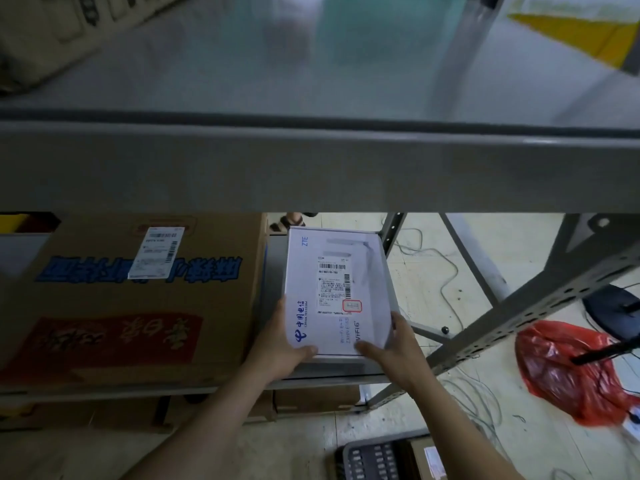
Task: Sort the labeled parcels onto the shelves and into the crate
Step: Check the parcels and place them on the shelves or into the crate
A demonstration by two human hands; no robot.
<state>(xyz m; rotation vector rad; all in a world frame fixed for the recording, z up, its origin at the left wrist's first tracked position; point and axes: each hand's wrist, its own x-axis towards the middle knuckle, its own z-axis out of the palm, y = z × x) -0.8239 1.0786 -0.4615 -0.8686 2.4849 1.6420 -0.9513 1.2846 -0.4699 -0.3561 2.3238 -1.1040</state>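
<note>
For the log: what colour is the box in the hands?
White box, blue logo; head view.

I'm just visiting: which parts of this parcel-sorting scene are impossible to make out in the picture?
Head view only:
- Small print on the white ZTE box label: too small.
- Brown carton left end: cut off by the frame edge.
- Dark crate: cut off at the bottom edge.
- Top shelf contents: blurred.
- Fingers under the box: hidden by it.

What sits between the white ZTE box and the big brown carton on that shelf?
Nothing: the head view shows only a bare strip of grey shelf between the white ZTE box and the brown carton, with the left hand at its near end.
</note>
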